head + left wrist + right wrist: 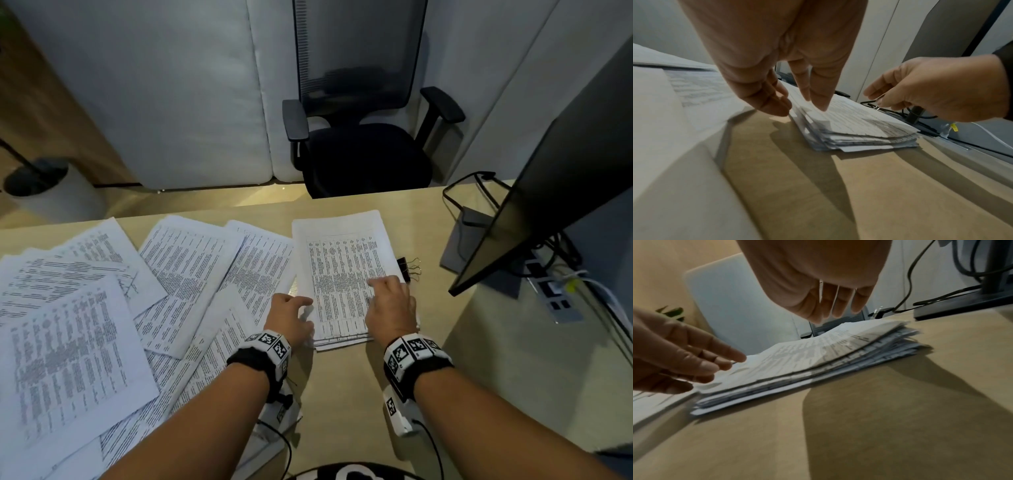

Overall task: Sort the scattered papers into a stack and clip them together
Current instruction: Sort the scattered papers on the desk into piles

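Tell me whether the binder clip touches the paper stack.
Cannot tell. In the head view the binder clip sits at the paper stack's right edge; no gap or contact shows plainly.

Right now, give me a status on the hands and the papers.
Left hand open at stack edge; right hand open over it. Loose sheets still scattered left. Binder clip unused beside stack.

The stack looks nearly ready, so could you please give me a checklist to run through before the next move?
1. Stack edges squared: not ok, sheets stagger at the near edge.
2. All papers gathered: not ok, loose sheets lie left.
3. Binder clip within reach: ok, beside the stack's right edge.
4. Left hand empty: ok, fingers at the stack's left edge.
5. Right hand empty: ok, above the stack.
6. Clip fits the stack: cannot tell.
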`<state>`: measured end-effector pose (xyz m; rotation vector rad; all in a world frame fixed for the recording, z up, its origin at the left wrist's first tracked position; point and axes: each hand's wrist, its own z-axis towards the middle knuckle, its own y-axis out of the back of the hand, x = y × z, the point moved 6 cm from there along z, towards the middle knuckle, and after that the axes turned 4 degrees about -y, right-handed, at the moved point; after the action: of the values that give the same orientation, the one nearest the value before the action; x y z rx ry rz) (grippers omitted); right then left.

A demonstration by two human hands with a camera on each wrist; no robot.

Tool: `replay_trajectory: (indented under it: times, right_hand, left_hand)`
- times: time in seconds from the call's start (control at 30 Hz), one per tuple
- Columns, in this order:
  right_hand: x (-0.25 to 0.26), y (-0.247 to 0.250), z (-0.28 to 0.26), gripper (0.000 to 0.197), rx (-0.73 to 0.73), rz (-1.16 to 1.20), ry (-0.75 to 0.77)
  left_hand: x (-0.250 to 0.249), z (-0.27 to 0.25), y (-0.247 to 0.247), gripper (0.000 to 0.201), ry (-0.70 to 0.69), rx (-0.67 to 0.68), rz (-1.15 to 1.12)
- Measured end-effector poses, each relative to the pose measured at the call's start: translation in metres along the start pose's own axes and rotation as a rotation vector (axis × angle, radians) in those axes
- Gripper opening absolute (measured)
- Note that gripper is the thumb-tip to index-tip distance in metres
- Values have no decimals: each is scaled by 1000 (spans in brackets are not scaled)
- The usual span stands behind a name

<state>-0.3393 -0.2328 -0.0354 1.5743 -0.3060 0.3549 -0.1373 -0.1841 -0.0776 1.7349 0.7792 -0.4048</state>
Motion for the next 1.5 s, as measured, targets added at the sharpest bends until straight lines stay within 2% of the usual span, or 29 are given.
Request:
replay_trajectory:
  times: [0.1,0.23,0.43,0.57,0.73,0.87,0.97,1.03,1.1,1.17,1.23,1.33,1.5]
  right_hand:
    - [27,-14,-5,37,95,70,81]
    - [69,-31,-14,32,161,153,187]
    - [133,-61,-35,25,255,163,289]
    - [172,-82,-53,21,348,156,337]
    - [197,-115,-67,31,432,104,261]
    - [218,-129,-77,41,480,54,313]
    - [238,-136,-88,45,476,81,390]
    - [249,-147,-97,50,540,59,469]
    - [255,-158,-108,46,588,-48,584]
    - [260,-160,-113,23,516,-176,702]
    - [264,-156,-110,11,485,-246,701]
    - [267,-149,-103,13,460,-319,660]
    - [271,-143,-107,12,464,-351,669]
  left_hand:
    - [11,-8,16,37,3,-43,-23]
    - [39,-26,44,38,52,-102,-12]
    - [97,-59,88,39,192,-129,22]
    - [142,-86,118,40,304,-199,2]
    - [208,-127,157,49,533,-281,60]
    - [259,-161,181,59,732,-376,53]
    - [284,-181,192,80,880,-367,46]
    - [296,-190,195,99,937,-334,-12]
    - [301,-195,199,113,958,-289,6]
    - [305,-196,205,124,965,-263,56]
    - [309,-197,211,130,969,-255,74]
    - [315,-200,216,129,967,-268,66]
    - [317,-204,220,127,930,-270,-98]
